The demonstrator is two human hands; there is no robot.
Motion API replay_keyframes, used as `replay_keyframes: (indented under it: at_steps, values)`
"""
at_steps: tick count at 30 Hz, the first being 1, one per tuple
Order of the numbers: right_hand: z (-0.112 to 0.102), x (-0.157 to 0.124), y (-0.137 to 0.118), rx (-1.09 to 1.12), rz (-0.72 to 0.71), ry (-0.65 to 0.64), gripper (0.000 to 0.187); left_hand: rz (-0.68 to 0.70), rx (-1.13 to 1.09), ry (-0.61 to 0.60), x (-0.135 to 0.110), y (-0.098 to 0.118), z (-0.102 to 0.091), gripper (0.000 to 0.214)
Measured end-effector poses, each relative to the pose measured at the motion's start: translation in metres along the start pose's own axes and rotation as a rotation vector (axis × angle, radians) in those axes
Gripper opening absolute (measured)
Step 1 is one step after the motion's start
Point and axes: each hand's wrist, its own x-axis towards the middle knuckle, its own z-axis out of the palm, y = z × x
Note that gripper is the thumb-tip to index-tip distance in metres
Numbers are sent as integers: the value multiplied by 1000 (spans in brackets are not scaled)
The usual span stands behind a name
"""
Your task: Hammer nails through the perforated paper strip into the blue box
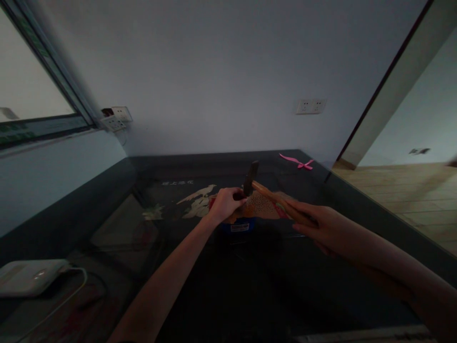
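Note:
My right hand [319,224] is wrapped round the wooden handle of a hammer [268,193]. Its dark head rises just above the fingertips of my left hand [226,202], which are pinched together. Whatever lies between those fingers is too small and dark to make out. Below the left hand is a blue object [241,226] with a pale label, and an orange patch shows above it. My left hand covers part of both. Whether the hammer head touches anything cannot be seen.
The dark glossy table [235,295] carries a printed flower pattern. A pink ribbon [301,164] lies at its far right corner. At the left front sits a white device [34,276] with a cable. Wall sockets [311,106] are behind, and a window [39,71] is at left.

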Motion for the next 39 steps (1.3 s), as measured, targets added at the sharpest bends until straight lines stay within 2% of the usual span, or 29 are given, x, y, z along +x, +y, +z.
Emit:
replay_keyframes:
  at_steps: [4, 7, 13, 17, 25, 34, 39]
  values:
    - [-2, -3, -3, 48, -8, 40, 59, 28, -189, -14, 3, -10, -2, 19]
    - [-3, -2, -7, 61, -14, 37, 60, 12, -252, -15, 4, -16, -4, 21]
    - [6, 5, -8, 46, -37, -12, 61, -22, -132, -2, 2, -14, -9, 7]
    - [8, 6, -9, 27, -47, -9, 63, -57, -100, -9, 3, -14, -8, 9]
    - [7, 8, -10, -18, 28, -16, 64, -81, -57, 6, 4, -15, -6, 14]
    - [9, 9, -12, 6, 8, -22, 66, -108, -75, -15, 3, -7, -8, 13]
    - [8, 6, -11, 28, 16, -14, 65, -98, -97, -10, 3, -12, -6, 14]
